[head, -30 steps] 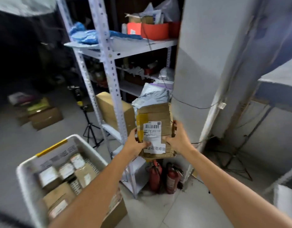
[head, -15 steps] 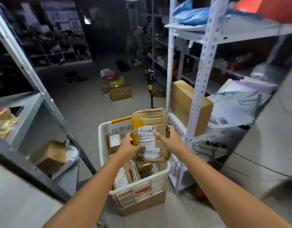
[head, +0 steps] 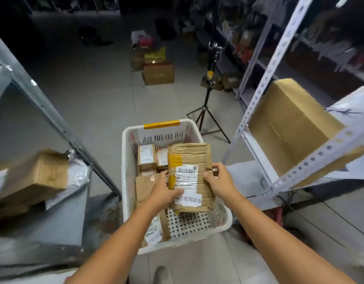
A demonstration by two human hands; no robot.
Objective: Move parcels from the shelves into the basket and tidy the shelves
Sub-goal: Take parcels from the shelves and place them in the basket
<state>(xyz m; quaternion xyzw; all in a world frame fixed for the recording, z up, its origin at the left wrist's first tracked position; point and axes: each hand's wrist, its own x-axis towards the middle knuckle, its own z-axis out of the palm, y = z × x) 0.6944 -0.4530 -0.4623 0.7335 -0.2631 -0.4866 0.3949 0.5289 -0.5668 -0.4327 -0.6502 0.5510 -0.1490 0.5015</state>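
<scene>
Both hands clasp a crumpled cardboard parcel [head: 189,156] by its sides: left hand [head: 163,193] covers part of the label, right hand [head: 220,182] curls round the edge, fingertips hidden. The parcel hangs over the white basket [head: 126,171], masking its 3 o'clock half. Smaller parcels [head: 146,158] show at 11 o'clock.

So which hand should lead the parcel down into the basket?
Probably right: the right hand grips the parcel over bare floor of the basket; the left hand holds it above packed boxes.
</scene>
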